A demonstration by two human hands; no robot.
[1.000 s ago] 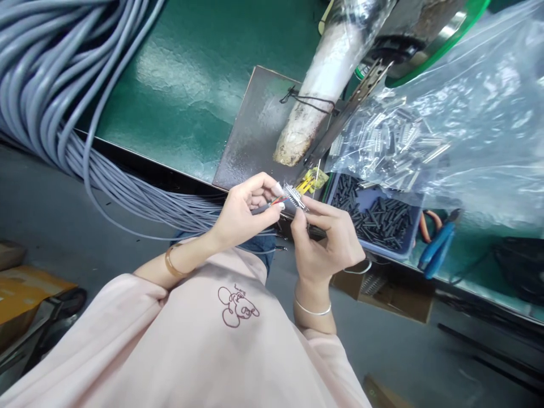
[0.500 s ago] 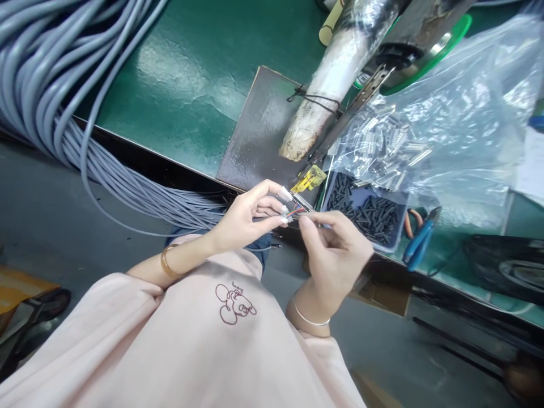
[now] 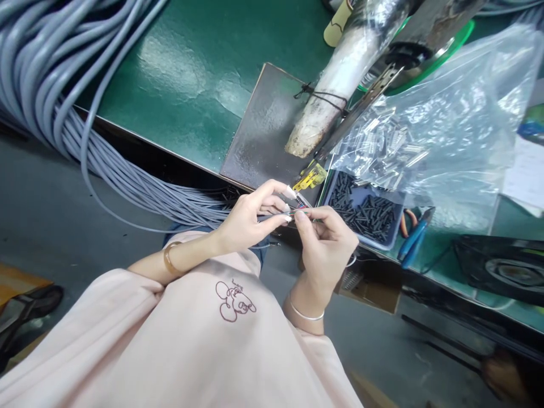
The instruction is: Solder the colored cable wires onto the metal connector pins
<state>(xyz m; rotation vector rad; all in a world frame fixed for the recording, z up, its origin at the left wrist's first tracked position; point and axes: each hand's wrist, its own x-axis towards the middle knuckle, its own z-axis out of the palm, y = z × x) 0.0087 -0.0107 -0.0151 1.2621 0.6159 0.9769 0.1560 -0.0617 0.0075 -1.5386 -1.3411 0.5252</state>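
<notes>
My left hand (image 3: pixel 250 218) is closed on the end of a grey cable, where thin coloured wires come out near the fingertips. Thumb and forefinger of my right hand (image 3: pixel 325 241) pinch those thin wires (image 3: pixel 300 210), just right of my left fingertips. Close above the fingertips lies a small connector with a row of pins (image 3: pixel 302 202), partly hidden by the fingers. A yellow fixture (image 3: pixel 310 177) stands just beyond, below a wrapped white bar (image 3: pixel 325 96) tied with black wire.
A blue bin (image 3: pixel 385 243) holds many small black pieces. A clear bag (image 3: pixel 463 124) with metal connectors lies over its back. Blue-handled pliers (image 3: pixel 412 245) are right of the bin. Thick grey cables (image 3: pixel 106 153) fill the left. A dark plate (image 3: pixel 263 124) lies on the green table (image 3: pixel 182 73).
My right hand has moved slightly left, closer to my left fingertips, and its fingers now cover more of the coloured wires. My left hand holds nearly the same place.
</notes>
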